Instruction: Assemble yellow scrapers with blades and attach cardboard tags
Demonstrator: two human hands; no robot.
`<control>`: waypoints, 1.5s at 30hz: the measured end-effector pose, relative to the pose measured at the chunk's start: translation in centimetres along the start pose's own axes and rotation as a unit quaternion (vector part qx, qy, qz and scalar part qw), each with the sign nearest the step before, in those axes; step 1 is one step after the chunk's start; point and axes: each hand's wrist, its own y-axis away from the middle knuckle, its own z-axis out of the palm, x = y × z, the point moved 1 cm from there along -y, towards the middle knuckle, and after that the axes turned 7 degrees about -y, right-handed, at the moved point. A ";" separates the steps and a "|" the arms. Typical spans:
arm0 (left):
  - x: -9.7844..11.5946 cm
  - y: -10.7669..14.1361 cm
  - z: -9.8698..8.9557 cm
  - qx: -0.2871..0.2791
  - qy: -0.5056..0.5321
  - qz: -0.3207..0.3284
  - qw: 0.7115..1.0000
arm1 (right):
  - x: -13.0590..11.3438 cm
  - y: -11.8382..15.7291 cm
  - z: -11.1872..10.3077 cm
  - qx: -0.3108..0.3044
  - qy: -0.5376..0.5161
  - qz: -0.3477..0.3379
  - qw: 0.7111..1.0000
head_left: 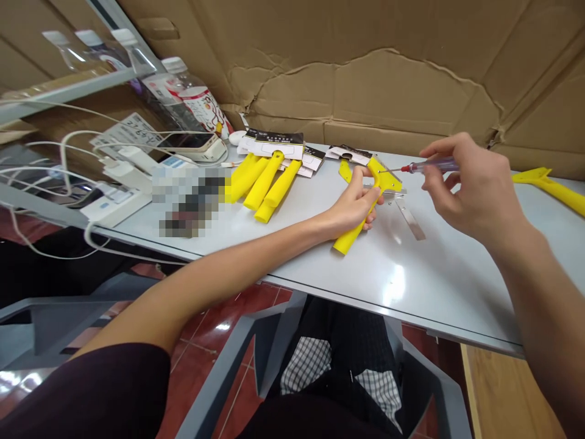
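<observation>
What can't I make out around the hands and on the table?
All head view:
- Screwdriver grip: partly covered by right hand.
- Left hand fingers: partly behind held yellow tool.
- Patch left of yellow handles: pixelated.
- Far-right yellow tool: cut off by edge.

A makeshift workbench is occupying a room of unclear type, its long white tabletop [457, 268] running across the frame before a wall of creased cardboard [411, 91]. Yellow plastic handles [267, 183] with printed header cards [274, 146] are lying in a cluster at center, suggesting small-scale assembly or packing. Drink bottles [196, 97] are crowding the upper left above tangled white charging cables [64, 152], while red floor tiles [219, 329] are showing below, beside a gray plastic chair [228, 372].
</observation>
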 end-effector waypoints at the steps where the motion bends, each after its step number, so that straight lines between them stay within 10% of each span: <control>1: 0.0 0.0 0.0 -0.001 -0.001 0.000 1.000 | -0.1 0.0 0.0 -0.004 -0.004 -0.014 1.000; 45: -0.4 -0.2 -0.1 0.006 0.009 0.009 1.000 | 0.4 -0.1 -0.4 -0.018 0.083 0.050 0.995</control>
